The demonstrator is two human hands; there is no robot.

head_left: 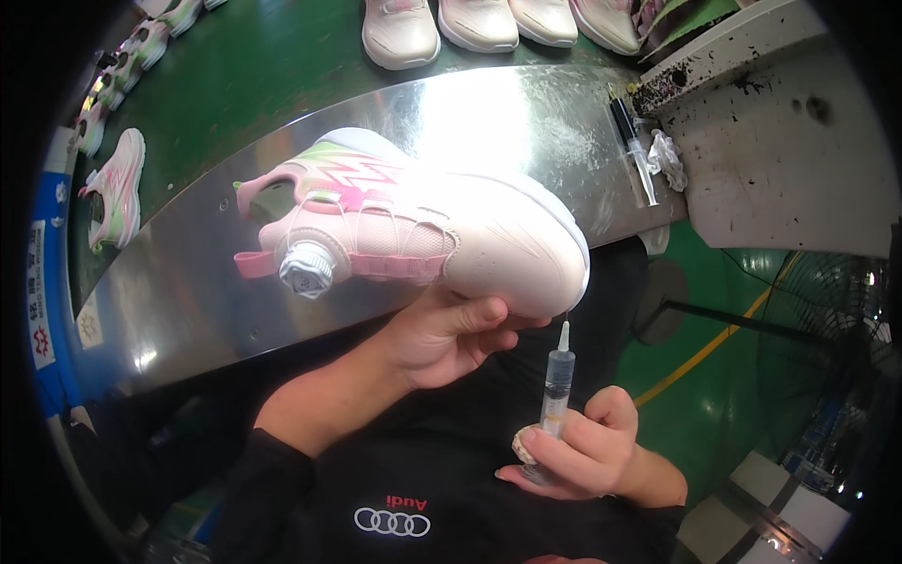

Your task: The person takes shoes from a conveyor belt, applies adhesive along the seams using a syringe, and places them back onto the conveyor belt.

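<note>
A pale pink sneaker (404, 221) with pink zigzag trim, green touches and a white dial is held up over the metal bench. My left hand (451, 338) grips it from below near the toe, with the thumb along its side. In my right hand (587, 446) is a clear syringe (558, 381), pointing upward and partly filled with clear liquid. Its tip meets or nearly meets the lower edge of the sneaker's toe, where upper and sole join. The fingers of my right hand wrap around the syringe's lower end.
Several pale shoes (479, 23) stand in a row at the back on a green surface. Another sneaker (117, 193) lies at the left. A second syringe (634, 150), dark-bodied, and crumpled white tissue (667, 160) rest on the metal bench (216, 310) at right. A fan (832, 301) stands farther right.
</note>
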